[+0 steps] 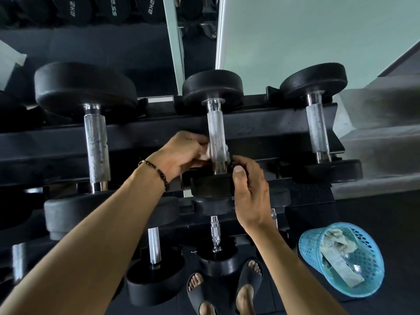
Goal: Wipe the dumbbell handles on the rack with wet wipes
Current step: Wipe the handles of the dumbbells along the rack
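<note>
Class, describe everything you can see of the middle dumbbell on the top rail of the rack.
The middle dumbbell has two round black matte heads and a knurled chrome handle. It lies across the black rack. The left hand presses a white wet wipe against the handle's lower part; the right hand grips the near head.

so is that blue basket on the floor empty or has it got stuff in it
Not empty. The blue basket holds crumpled used wipes and a flat packet.
</note>
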Demonstrator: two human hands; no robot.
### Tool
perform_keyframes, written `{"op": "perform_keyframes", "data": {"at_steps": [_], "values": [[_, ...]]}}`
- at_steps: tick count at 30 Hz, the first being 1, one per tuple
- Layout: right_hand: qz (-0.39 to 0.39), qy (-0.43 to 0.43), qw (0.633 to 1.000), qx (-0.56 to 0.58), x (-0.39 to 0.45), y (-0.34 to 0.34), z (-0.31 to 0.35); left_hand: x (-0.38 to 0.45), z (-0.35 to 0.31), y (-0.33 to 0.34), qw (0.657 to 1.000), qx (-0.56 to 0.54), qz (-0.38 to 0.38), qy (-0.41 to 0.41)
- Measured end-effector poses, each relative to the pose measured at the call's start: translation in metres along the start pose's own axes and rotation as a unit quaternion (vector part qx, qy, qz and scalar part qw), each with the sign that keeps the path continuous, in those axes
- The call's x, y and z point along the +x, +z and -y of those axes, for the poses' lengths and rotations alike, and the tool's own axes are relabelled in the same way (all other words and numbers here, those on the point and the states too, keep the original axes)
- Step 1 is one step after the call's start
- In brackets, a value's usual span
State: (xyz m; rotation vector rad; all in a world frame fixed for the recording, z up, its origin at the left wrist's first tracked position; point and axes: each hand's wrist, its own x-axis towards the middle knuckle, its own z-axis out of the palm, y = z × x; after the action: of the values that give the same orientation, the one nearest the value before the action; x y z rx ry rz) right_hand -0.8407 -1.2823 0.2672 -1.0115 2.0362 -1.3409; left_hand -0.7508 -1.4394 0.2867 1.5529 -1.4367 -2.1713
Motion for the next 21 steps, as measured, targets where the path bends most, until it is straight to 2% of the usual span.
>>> {"op": "perform_keyframes", "data": {"at_steps": [2,4,6,7,9,11,13,15,17,18,21], "values": [[0.002,0.008,1.0,-0.004,0.0,0.001,0.0,0.008,-0.012,0.002,0.992,-0.11,-0.042,0.033],[0.005,0.017,1.0,-0.003,0.0,0.002,0.002,0.018,-0.029,0.008,0.96,-0.266,-0.066,0.062],[0.005,0.019,1.0,-0.002,-0.001,0.001,0.003,0.024,-0.035,0.012,0.948,-0.306,-0.06,0.061],[0.003,0.017,1.0,-0.005,-0.001,0.001,0.003,0.022,-0.03,0.01,0.964,-0.257,-0.04,0.053],[-0.002,0.013,1.0,-0.015,-0.002,0.0,0.003,0.012,-0.011,0.006,0.997,-0.067,0.017,0.019],[-0.005,0.009,1.0,-0.022,-0.001,0.001,0.003,0.002,0.006,0.002,0.997,0.063,0.053,-0.012],[-0.007,0.002,1.0,-0.028,-0.001,0.002,0.005,0.0,0.005,0.002,0.997,0.064,0.031,0.007],[-0.003,0.003,0.999,-0.032,-0.002,0.002,0.005,0.004,-0.009,0.004,0.998,-0.042,-0.018,0.039],[0.002,0.021,0.999,-0.03,-0.002,0.001,0.004,0.012,-0.022,0.006,0.987,-0.152,-0.027,0.049],[0.002,0.026,0.999,-0.029,-0.002,0.0,0.004,0.011,-0.024,0.008,0.99,-0.13,-0.024,0.04],[-0.003,0.011,0.999,-0.033,-0.002,-0.001,0.004,0.002,-0.008,0.009,0.995,0.099,0.027,-0.017]]}}
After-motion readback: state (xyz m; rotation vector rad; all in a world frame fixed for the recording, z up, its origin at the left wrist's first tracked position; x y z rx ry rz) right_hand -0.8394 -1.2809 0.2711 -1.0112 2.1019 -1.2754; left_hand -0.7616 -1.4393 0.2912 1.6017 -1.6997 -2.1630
